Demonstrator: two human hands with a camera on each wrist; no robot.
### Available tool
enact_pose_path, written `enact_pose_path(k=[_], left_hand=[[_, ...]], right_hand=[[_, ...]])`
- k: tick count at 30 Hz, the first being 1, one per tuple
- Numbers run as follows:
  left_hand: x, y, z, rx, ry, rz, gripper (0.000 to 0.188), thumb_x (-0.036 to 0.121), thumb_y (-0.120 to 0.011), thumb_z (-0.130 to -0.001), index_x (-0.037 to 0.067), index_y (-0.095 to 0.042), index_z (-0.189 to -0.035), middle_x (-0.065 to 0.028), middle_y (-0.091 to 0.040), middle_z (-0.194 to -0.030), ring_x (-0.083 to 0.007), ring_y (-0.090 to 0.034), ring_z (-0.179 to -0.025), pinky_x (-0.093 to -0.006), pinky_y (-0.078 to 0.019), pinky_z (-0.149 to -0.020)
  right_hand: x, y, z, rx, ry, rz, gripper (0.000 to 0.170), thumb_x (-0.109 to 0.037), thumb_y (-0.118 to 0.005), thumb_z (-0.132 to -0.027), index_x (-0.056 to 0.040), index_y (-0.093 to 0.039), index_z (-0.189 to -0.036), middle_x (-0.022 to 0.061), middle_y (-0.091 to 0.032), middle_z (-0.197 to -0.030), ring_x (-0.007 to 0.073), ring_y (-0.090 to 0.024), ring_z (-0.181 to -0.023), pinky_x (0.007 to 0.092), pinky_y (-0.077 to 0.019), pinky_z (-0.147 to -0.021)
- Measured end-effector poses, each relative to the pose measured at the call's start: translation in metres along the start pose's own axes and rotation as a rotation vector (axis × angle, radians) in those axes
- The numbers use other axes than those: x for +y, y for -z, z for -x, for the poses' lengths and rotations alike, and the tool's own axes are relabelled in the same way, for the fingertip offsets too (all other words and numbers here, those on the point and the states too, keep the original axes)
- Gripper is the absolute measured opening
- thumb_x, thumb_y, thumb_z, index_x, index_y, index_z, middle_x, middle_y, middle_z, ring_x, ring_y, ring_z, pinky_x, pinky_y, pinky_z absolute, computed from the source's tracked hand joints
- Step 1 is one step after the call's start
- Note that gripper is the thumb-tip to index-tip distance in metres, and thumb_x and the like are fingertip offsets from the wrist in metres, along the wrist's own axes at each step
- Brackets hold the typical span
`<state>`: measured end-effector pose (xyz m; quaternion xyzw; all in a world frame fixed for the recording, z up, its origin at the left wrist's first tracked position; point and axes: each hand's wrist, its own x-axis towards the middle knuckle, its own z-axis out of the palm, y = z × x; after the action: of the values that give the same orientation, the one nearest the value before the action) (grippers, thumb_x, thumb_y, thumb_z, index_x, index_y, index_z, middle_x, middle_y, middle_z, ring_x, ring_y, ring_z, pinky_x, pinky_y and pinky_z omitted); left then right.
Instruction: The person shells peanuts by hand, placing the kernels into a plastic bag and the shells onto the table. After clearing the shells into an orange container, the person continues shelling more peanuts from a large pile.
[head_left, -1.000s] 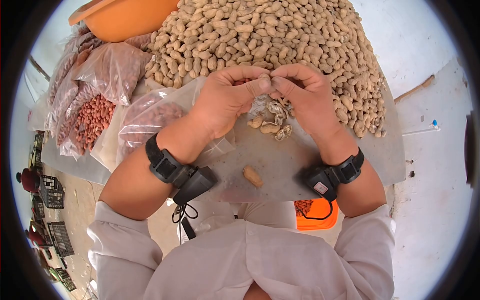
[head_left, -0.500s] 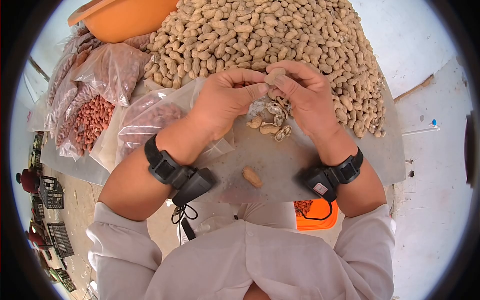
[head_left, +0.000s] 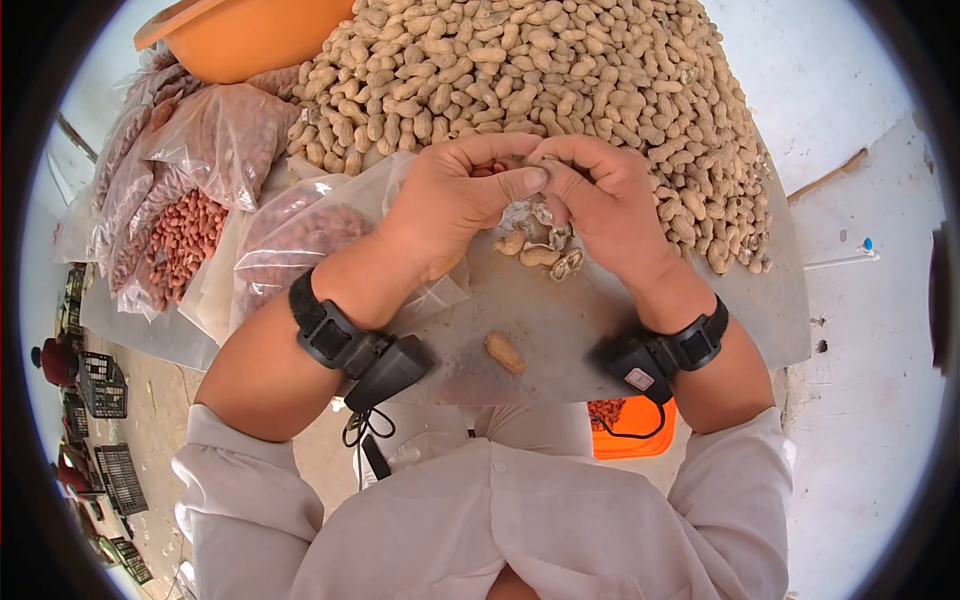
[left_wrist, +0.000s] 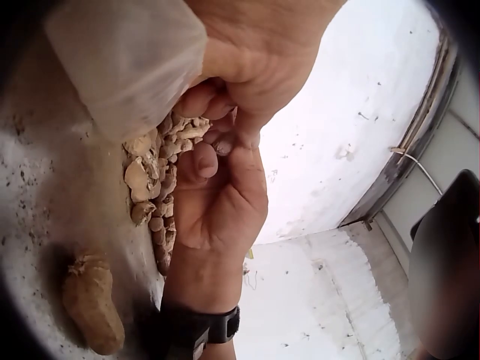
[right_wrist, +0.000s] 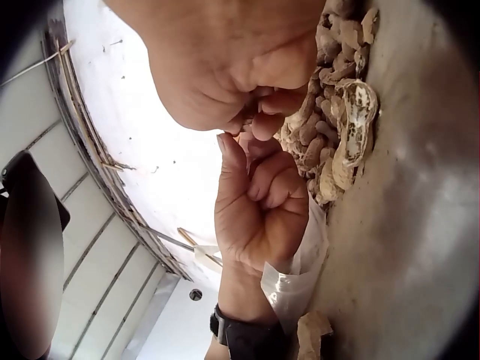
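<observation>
My hands meet fingertip to fingertip at the near edge of a heap of unshelled peanuts [head_left: 500,75]. Red peanut kernels [head_left: 487,169] show inside the curled fingers of my left hand [head_left: 445,205]. My right hand [head_left: 615,215] pinches a peanut [left_wrist: 223,148], mostly hidden by the fingers; a small part shows in the left wrist view. Just below the hands lie several broken peanut shells [head_left: 540,256], one split open with its hollow inside showing [right_wrist: 358,124]. A single whole peanut [head_left: 505,353] lies nearer my body on the grey tabletop [head_left: 580,330].
Clear plastic bags of red kernels [head_left: 215,145] lie to the left, one open with loose kernels [head_left: 187,240]. Another bag [head_left: 310,235] sits beside my left forearm. An orange basin [head_left: 250,40] stands at the back left. Below the table edge is an orange container [head_left: 640,430] with kernels.
Half a second ago the hands were slightly apart and a peanut showed in the right fingers. Now the fingertips have come together again and cover it; the right hand has turned inward.
</observation>
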<state>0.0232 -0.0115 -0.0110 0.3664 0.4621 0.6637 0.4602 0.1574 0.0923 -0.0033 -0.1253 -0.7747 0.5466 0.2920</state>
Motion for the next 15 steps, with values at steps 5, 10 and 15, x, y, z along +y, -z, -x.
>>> enact_pose_path(k=[5, 10, 15], left_hand=[[-0.0031, 0.0024, -0.0010, 0.017, -0.003, 0.049, 0.031, 0.011, -0.068, -0.080, -0.002, -0.060, -0.107, 0.0007, -0.057, -0.076, -0.0032, -0.041, -0.057, -0.0163, -0.0307, -0.048], [-0.0020, 0.0022, -0.0030, 0.050, 0.042, 0.043, 0.025, 0.006, -0.063, -0.083, -0.002, -0.060, -0.107, -0.0020, -0.060, -0.081, -0.0049, -0.039, -0.054, -0.0192, -0.0321, -0.048], [-0.0011, 0.0031, -0.0016, 0.013, 0.074, 0.092, 0.021, 0.012, -0.067, -0.081, -0.002, -0.063, -0.097, 0.0002, -0.058, -0.075, -0.0040, -0.040, -0.055, -0.0179, -0.0289, -0.047]], right_hand=[[0.0017, 0.0016, -0.0042, 0.094, -0.070, -0.133, 0.016, -0.007, -0.057, -0.085, 0.0026, -0.062, -0.096, 0.0037, -0.060, -0.072, 0.0066, -0.053, -0.058, 0.0201, -0.0444, -0.054], [0.0028, -0.0007, -0.0042, 0.080, -0.018, -0.172, 0.016, -0.002, -0.060, -0.083, 0.0036, -0.062, -0.097, 0.0062, -0.062, -0.078, 0.0084, -0.057, -0.063, 0.0211, -0.0487, -0.059], [-0.0030, 0.0017, -0.0021, 0.015, -0.031, -0.048, 0.015, -0.003, -0.059, -0.081, 0.0033, -0.062, -0.095, 0.0057, -0.062, -0.076, 0.0088, -0.058, -0.061, 0.0213, -0.0485, -0.055]])
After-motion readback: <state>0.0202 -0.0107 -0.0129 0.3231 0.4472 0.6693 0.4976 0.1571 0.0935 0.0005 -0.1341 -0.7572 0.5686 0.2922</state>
